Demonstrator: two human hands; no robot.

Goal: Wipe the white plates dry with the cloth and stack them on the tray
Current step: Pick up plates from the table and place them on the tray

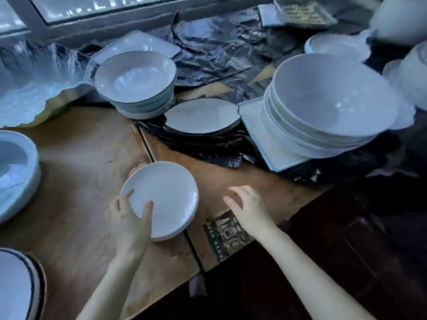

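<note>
Small white plates (168, 190), a short stack of at least two, sit on the wooden table (76, 158) near centre, straddling the seam between two boards. Left hand (129, 224) grips the stack at its near-left rim: thumb and forefinger lie curled on the top plate's face, remaining fingers hidden below the edge. Right hand (248, 204) hovers just right of the stack, apart from it, fingers loosely bent, holding nothing. Under the right wrist, a dark printed card (227, 236) with pale characters and a pattern; writing too blurred to read. Farther off: leaf-shaped dark-rimmed plate (201, 116) on crumpled black plastic sheet (219, 49). Far left of it, stacked dark-rimmed bowls (136, 79). Right, a pile of deep white bowls (330, 100) on a flat square white dish (265, 146). Left edge: large pale basin (16, 167); near-left corner, blue-rimmed plate (13, 287).
</note>
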